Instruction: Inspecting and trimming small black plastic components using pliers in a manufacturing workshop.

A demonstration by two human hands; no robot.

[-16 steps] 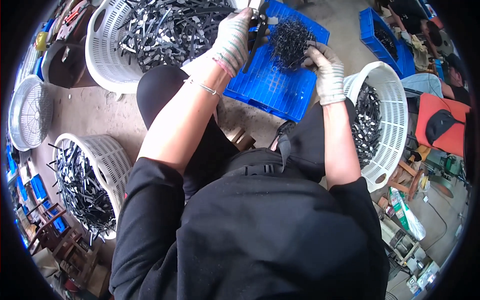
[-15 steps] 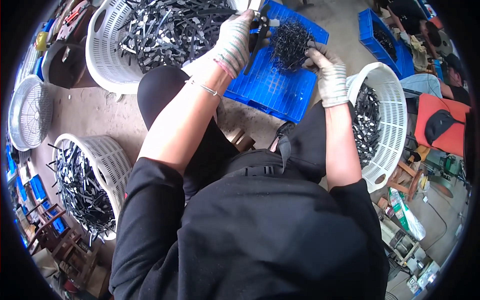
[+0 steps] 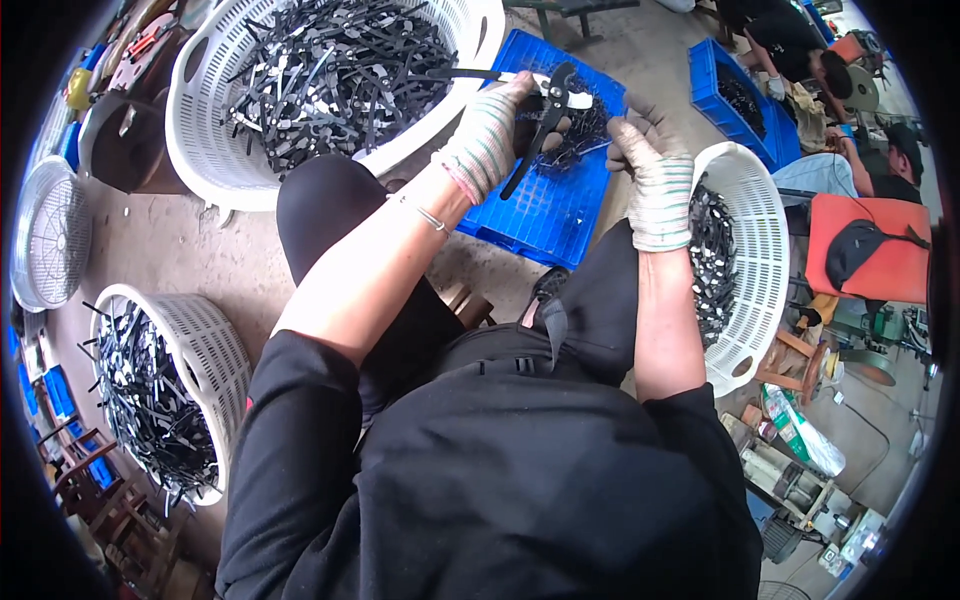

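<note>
My left hand point(image 3: 490, 135), in a striped knit glove, grips a plier-like hand tool point(image 3: 545, 128) with black handles spread apart and a short silver jaw. My gloved right hand point(image 3: 650, 170) is a little to the right of that jaw, its thumb and fingertips drawn together. Whatever they hold, if anything, is too small to make out. Beneath both hands, a tangled pile of small thin black parts point(image 3: 575, 150) lies on an upturned-looking blue plastic crate point(image 3: 545, 215). The tool partly hides the pile.
White baskets full of black metal pieces stand at upper left point(image 3: 200, 165), lower left point(image 3: 215, 345) and right of my knee point(image 3: 765, 240). A blue bin point(image 3: 708, 75) is farther right, near co-workers. A red chair point(image 3: 850, 215) holds a black bag.
My left hand has brought the tool lower and slightly right, in front of the pile. My right hand has drawn back from the pile toward me. The view has shifted a little.
</note>
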